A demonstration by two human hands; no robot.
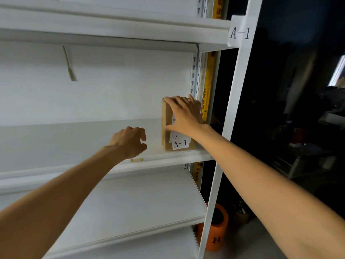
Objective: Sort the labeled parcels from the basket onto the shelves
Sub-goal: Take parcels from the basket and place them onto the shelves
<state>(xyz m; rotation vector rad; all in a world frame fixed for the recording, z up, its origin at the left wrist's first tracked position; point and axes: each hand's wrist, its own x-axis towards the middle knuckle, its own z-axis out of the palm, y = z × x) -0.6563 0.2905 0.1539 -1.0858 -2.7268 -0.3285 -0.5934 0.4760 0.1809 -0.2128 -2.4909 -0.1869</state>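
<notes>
A brown cardboard parcel (167,128) with a white label reading A-1 lies at the right end of a white shelf (78,139). My right hand (183,115) lies flat on top of the parcel, fingers spread and straight, thumb along its left side. My left hand (130,142) hovers over the shelf just left of the parcel, fingers loosely curled, holding nothing. A paper sign A-1 (239,32) is stuck on the shelf's right upright, above the parcel. The basket is out of view.
A lower white shelf (130,202) runs beneath. The white upright post (229,109) bounds the shelves on the right. An orange cylinder (217,232) marked H stands on the floor behind the post. Dark clutter fills the far right.
</notes>
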